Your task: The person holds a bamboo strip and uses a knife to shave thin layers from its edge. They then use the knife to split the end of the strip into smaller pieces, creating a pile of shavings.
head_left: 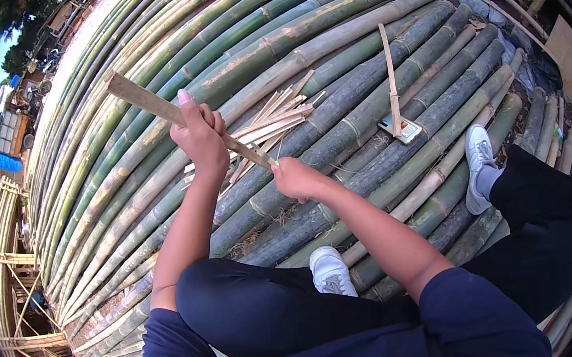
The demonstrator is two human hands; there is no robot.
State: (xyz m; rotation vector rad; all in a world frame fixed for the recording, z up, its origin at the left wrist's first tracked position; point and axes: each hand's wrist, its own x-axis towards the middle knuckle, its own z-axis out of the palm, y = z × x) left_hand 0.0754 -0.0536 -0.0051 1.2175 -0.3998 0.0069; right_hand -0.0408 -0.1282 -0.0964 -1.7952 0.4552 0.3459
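My left hand [199, 138] is closed round a flat bamboo strip [144, 100], which slants from upper left down to the right. At the strip's lower end my right hand [298, 178] is closed. A small green bit shows by its thumb; the rest of what it grips is hidden by the fingers. Just behind the hands lies a loose pile of thin split bamboo pieces [282, 116], on top of the bamboo poles [339, 145].
A phone [405, 128] rests on the poles to the right, with another bamboo strip [390, 69] lying partly over it. My white shoes [332, 271] stand on the poles. At far left are a bamboo rack [14, 258] and a parked truck [11, 130].
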